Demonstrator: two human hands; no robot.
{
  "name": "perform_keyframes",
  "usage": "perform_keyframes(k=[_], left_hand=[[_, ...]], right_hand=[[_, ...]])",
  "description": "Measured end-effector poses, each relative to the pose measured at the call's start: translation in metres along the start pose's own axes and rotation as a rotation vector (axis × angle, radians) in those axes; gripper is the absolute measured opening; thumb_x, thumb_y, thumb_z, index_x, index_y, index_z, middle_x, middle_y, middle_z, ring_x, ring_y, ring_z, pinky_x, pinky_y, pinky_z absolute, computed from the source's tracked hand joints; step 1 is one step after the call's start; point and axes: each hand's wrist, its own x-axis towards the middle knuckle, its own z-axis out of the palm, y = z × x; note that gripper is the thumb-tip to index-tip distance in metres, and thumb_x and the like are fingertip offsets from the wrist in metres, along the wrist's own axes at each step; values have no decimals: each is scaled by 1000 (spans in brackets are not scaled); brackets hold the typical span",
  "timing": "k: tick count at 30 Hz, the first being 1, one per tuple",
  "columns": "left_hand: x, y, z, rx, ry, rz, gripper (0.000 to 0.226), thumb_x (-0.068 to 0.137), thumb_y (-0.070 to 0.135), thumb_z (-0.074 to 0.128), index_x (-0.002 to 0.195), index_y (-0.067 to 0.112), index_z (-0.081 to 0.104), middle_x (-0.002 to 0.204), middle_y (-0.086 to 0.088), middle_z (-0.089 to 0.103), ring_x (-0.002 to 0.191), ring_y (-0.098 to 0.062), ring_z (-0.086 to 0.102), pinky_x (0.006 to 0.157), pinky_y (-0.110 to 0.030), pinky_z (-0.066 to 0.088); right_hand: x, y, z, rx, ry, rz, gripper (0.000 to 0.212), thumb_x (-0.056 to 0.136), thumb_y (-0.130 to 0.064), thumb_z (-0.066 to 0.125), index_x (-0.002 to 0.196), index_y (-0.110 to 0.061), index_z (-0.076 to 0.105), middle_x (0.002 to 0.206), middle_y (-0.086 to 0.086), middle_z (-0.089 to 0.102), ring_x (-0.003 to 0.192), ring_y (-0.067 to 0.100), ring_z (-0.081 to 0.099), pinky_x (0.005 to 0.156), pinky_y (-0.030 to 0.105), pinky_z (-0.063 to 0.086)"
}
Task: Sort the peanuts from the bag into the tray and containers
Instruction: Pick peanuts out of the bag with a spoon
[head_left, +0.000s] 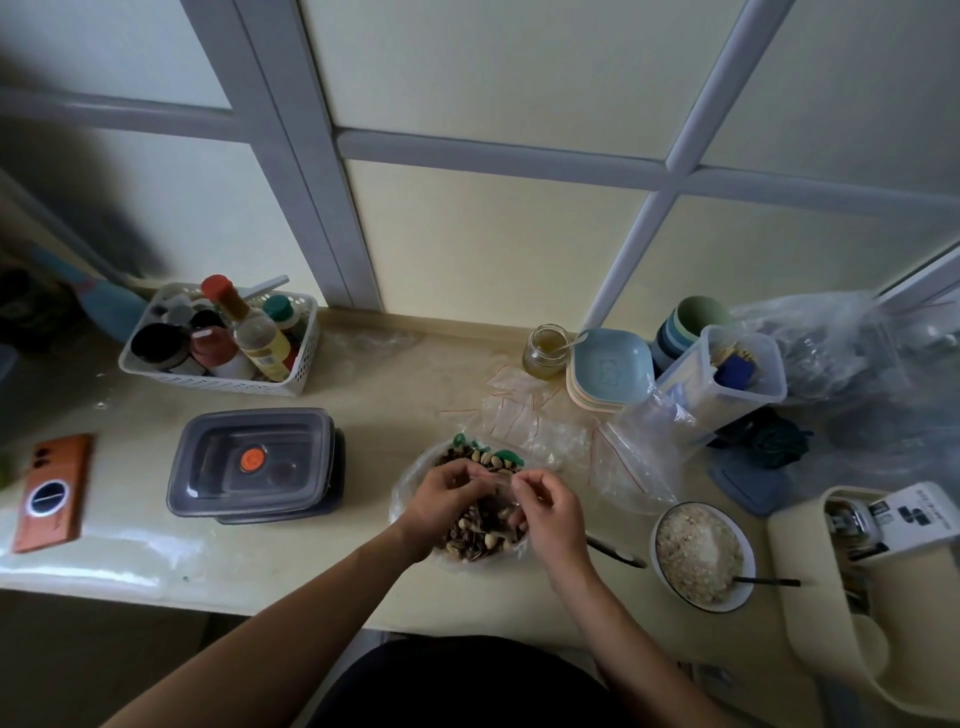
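A clear plastic bag (402, 493) full of mixed nuts and seeds (470, 538) lies open on the counter in front of me. Over it, my left hand (441, 499) and my right hand (548, 512) each pinch one side of a small clear zip bag (498, 486). A loose pile of small zip bags with red strips (524, 415) lies just beyond. To the left stand two stacked grey lidded containers (254, 462). Stacked shallow blue trays (610, 371) sit at the back right.
A white basket of bottles (218, 338) stands at the back left, an orange phone (52, 491) at the far left. A bowl of pale grains (698, 553) with a spoon sits right of my hands. A glass jar (545, 351), a tall clear tub (727, 374) and crumpled plastic crowd the right.
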Motion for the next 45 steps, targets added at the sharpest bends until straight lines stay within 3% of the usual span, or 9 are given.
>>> perform_keyframes(k=[4, 10, 16, 22, 35, 41, 45], left_hand=[[-3, 3, 7, -173, 34, -33, 7, 92, 15, 71, 94, 9, 69, 84, -5, 74, 80, -16, 69, 71, -22, 53], [-8, 10, 12, -230, -41, -9, 22, 95, 20, 70, 110, 4, 68, 103, -13, 76, 95, -22, 72, 85, -31, 58], [-10, 12, 18, -342, -89, -14, 19, 91, 17, 73, 105, 5, 74, 100, -21, 73, 92, -30, 69, 90, -45, 55], [-10, 11, 21, -342, -73, -8, 40, 85, 30, 76, 111, 1, 72, 102, -25, 72, 93, -34, 69, 93, -49, 53], [-9, 11, 27, -352, 21, -41, 21, 95, 16, 69, 108, 1, 74, 106, -25, 74, 103, -44, 70, 93, -54, 58], [-9, 17, 30, -357, 64, -42, 13, 95, 12, 67, 99, 4, 76, 98, -23, 75, 89, -37, 73, 82, -49, 60], [-8, 20, 28, -341, 40, -23, 15, 95, 15, 68, 100, 3, 76, 101, -28, 73, 90, -38, 72, 84, -53, 59]], right_hand=[[-1, -1, -1, 204, -27, 97, 6, 98, -11, 67, 103, -8, 66, 74, 8, 67, 62, 18, 61, 55, 26, 48], [-6, -6, 0, 209, -10, 62, 9, 99, -11, 67, 95, -3, 67, 69, 6, 63, 59, 15, 57, 53, 22, 47], [-8, -8, 4, 228, 20, 62, 9, 99, -10, 66, 95, -2, 67, 66, 5, 62, 55, 14, 56, 52, 24, 46], [-7, -10, 5, 232, 54, 59, 9, 99, -12, 67, 94, -5, 69, 68, 5, 64, 54, 14, 55, 50, 24, 45], [-5, -13, 9, 73, 151, -20, 13, 97, -15, 69, 84, -15, 68, 63, -3, 64, 52, 13, 58, 51, 28, 47], [-4, -17, 11, 158, 119, 33, 10, 99, -13, 65, 90, -9, 68, 63, -2, 62, 53, 12, 55, 48, 24, 46], [-2, -17, 11, 171, 81, 58, 11, 98, -17, 68, 92, -7, 69, 63, 0, 62, 56, 12, 55, 51, 25, 47]])
